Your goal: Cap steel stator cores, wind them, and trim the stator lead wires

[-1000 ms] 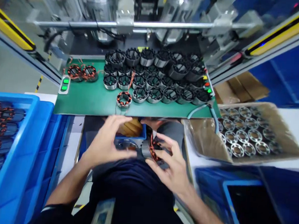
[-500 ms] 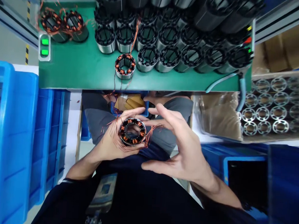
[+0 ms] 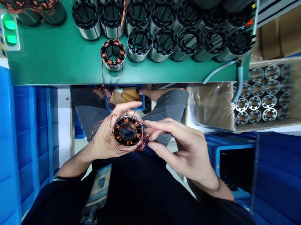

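Note:
My left hand is wrapped around a motor stator, a ring with copper windings inside black insulation, held above my lap with its opening facing up. Loose copper wires spread from it over my left palm and in a bunch on its right side. My right hand is beside that bunch, its fingertips reaching the wires while the thumb stays apart from the fingers. On the bench edge stands another wound stator with wires hanging down.
Rows of unwound stators stand on the green bench. Blue-handled pliers overhang its right edge. A carton of metal ring cores is at right. Blue bins line the left; another blue bin is at lower right.
My right hand has moved in to the wires at the stator's right side, its thumb and fingers closer together. The view has shifted. My left hand still holds the stator.

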The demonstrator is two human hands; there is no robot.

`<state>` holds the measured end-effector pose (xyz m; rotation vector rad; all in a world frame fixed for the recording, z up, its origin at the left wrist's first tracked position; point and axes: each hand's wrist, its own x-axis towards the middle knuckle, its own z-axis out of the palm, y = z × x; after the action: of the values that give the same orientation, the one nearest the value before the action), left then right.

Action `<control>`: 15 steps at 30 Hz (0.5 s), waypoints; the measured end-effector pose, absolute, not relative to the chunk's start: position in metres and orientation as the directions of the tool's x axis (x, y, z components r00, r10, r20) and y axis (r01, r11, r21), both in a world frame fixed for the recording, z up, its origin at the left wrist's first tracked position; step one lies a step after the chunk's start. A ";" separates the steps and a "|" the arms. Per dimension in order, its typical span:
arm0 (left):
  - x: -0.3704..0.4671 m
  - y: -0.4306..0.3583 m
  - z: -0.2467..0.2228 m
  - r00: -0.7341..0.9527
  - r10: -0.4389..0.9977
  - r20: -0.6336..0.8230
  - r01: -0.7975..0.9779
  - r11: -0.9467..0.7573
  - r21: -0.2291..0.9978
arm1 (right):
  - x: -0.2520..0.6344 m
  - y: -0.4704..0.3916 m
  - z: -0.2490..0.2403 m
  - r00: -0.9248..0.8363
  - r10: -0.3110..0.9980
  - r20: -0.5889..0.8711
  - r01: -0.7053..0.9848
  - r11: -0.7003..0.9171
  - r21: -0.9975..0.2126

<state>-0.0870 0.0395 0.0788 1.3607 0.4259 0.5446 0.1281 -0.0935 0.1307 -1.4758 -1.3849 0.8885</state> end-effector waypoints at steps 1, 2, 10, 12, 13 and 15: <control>-0.088 0.040 0.080 0.803 0.594 0.043 -0.120 0.090 0.989 | 0.128 -0.093 0.131 0.117 0.989 0.091 0.365 0.042 -0.930; -0.089 0.041 0.081 0.803 0.592 0.058 -0.109 0.050 0.993 | 0.130 -0.093 0.131 0.112 0.988 0.106 0.397 0.054 -0.916; -0.089 0.048 0.059 0.621 0.778 0.094 0.019 -0.135 0.991 | 0.153 -0.096 0.120 -0.191 0.961 0.201 0.337 0.256 -0.906; -0.077 0.042 0.047 0.668 0.744 0.016 -0.148 0.111 0.983 | 0.133 -0.091 0.107 -0.035 0.967 0.253 0.098 0.255 -0.962; -0.071 0.037 0.043 0.686 0.728 -0.007 -0.215 0.211 0.954 | 0.118 -0.087 0.099 0.054 0.970 0.236 -0.042 0.238 -0.970; -0.059 0.024 0.042 0.666 0.743 -0.063 -0.290 0.336 0.896 | 0.090 -0.078 0.085 0.158 0.965 0.210 -0.236 0.243 -0.941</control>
<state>-0.0593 0.0238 0.0419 1.0186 0.5186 0.7145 0.0895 -0.0784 0.0847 -0.9164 -1.0301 1.0586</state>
